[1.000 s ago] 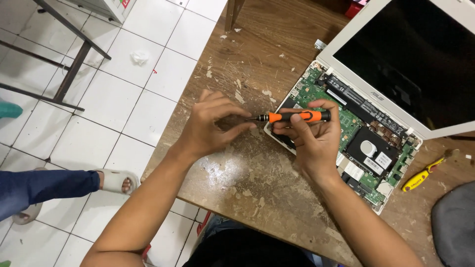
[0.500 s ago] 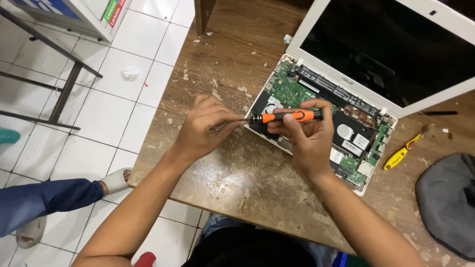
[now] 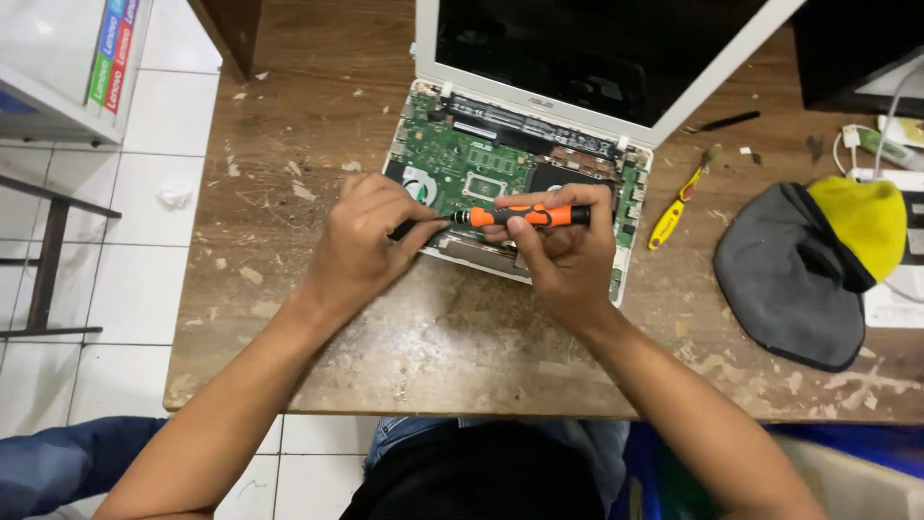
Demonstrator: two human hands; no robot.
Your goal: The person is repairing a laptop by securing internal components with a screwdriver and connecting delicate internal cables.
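Both forearms cross near desk (image 3: 462, 356) edge. Right hand (image 3: 568, 255) fingers wrapped round orange screwdriver (image 3: 525, 216) handle, tool held level above opened laptop (image 3: 525, 169). Left hand (image 3: 361, 246) fingers pinched narrow on black tip end of screwdriver, over laptop's near-left corner. Laptop base lies uncovered, green circuit board (image 3: 448, 159) exposed, white-framed screen upright at far edge. Right of laptop: yellow tool (image 3: 669, 214); further right, grey-and-yellow cap (image 3: 813, 265) near right edge.

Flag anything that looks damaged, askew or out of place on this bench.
The wooden table has worn, flaking patches and loose chips. The white laptop lies with its base cover off and circuit board bare. A yellow screwdriver lies loose beside it.
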